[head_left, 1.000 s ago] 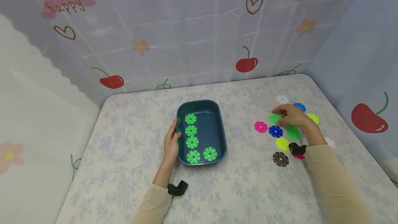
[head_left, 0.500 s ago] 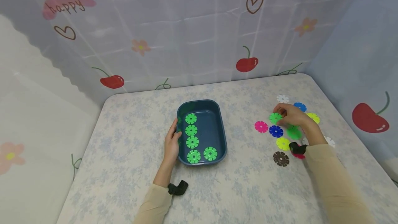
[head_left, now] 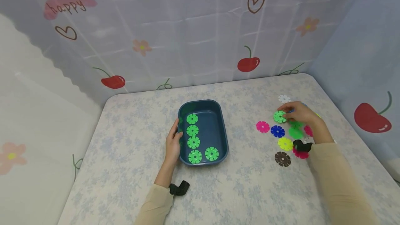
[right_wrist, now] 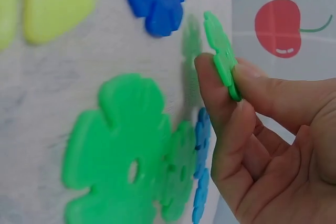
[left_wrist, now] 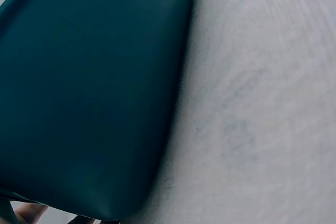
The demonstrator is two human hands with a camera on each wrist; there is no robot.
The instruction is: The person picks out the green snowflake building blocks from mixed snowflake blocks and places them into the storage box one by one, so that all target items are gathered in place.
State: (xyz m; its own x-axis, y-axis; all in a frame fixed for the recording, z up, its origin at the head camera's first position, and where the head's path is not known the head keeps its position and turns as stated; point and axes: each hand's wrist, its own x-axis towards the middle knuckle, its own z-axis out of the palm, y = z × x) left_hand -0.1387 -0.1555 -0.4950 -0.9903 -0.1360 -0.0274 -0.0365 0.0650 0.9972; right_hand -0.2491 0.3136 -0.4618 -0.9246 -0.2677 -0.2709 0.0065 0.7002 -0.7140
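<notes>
Your right hand had it: a bright green, round, notched plastic disc, pinched between thumb and fingers at one edge, the gap closed to the disc's own thinness! It looked clear of the pale, blue-patterned tabletop, over the scattered coloured discs on the right. Featherlight, you'd have judged, stiff, hardly fragile, perhaps a touch slippery on those flat faces; the outer edge, caught face to face as you had it, seemed the best hold. And over on the left, your left hand gripped the dark teal, rounded rectangular plastic tray by its left wall, thumb at the rim, fingers along the outside; five green discs lay inside. Brands? None you could read on disc or tray! Only "happy", written twice across the pale, cherry-printed backdrop
</notes>
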